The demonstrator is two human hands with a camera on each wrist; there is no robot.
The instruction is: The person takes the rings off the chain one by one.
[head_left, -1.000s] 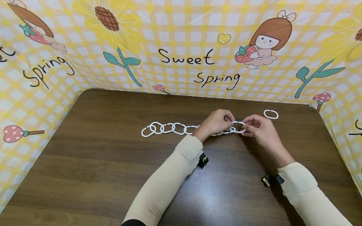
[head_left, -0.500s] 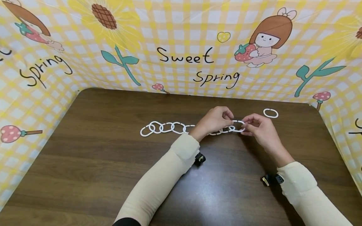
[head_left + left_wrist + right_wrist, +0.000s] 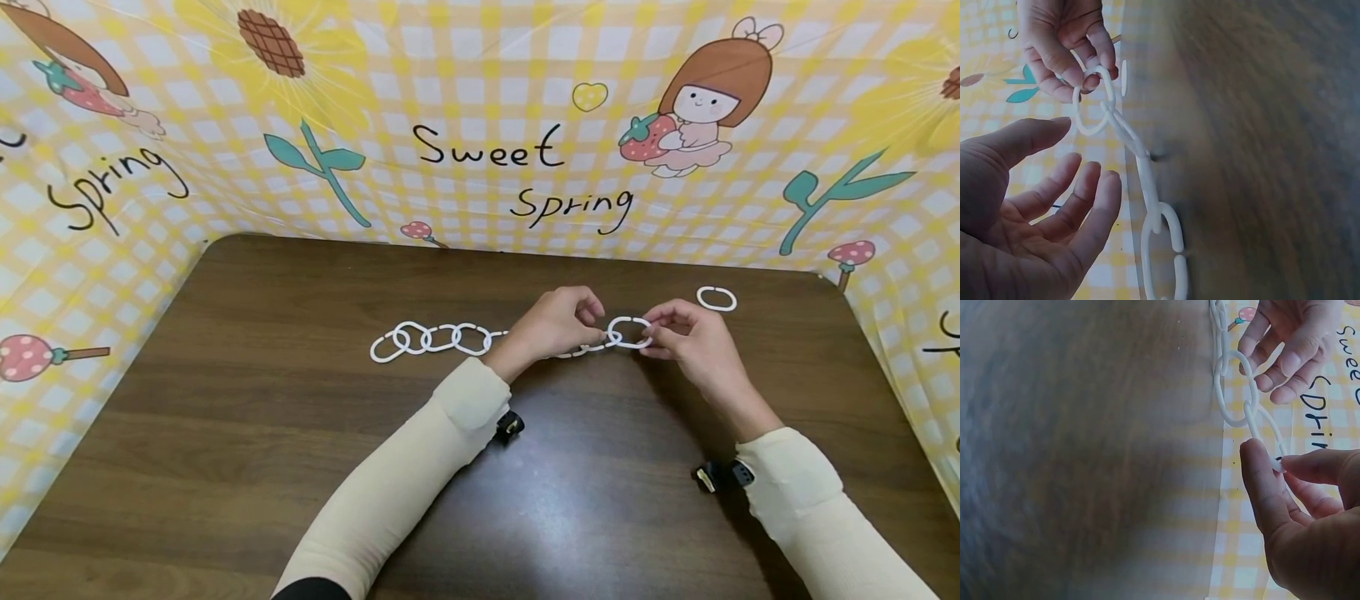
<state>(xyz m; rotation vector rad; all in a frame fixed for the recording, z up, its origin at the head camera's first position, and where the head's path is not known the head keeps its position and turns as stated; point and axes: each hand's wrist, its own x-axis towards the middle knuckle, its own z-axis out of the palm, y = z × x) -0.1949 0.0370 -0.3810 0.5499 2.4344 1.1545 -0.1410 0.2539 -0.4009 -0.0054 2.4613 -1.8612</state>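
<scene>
A chain of white plastic links point(image 3: 471, 340) runs left to right across the brown table. My right hand point(image 3: 686, 342) pinches the end link point(image 3: 628, 319) between thumb and fingers, raising it off the table; in the right wrist view the thumb and fingertips meet on this link point(image 3: 1255, 425). Beside the chain, my left hand point(image 3: 555, 325) has its thumb and fingers spread apart and holds nothing. The left wrist view shows that hand point(image 3: 1054, 206) left of the hanging links point(image 3: 1147, 181). Part of the chain is hidden behind the left hand and wrist.
A single loose white link point(image 3: 717, 299) with a small gap lies beyond the right hand, near the back right of the wooden table point(image 3: 262, 467). Yellow checked cloth point(image 3: 480, 100) stands along the table's back and sides.
My left hand has let go of the end link and drawn back left, its fingers parting. The right hand keeps its pinch on the link, almost in the same place.
</scene>
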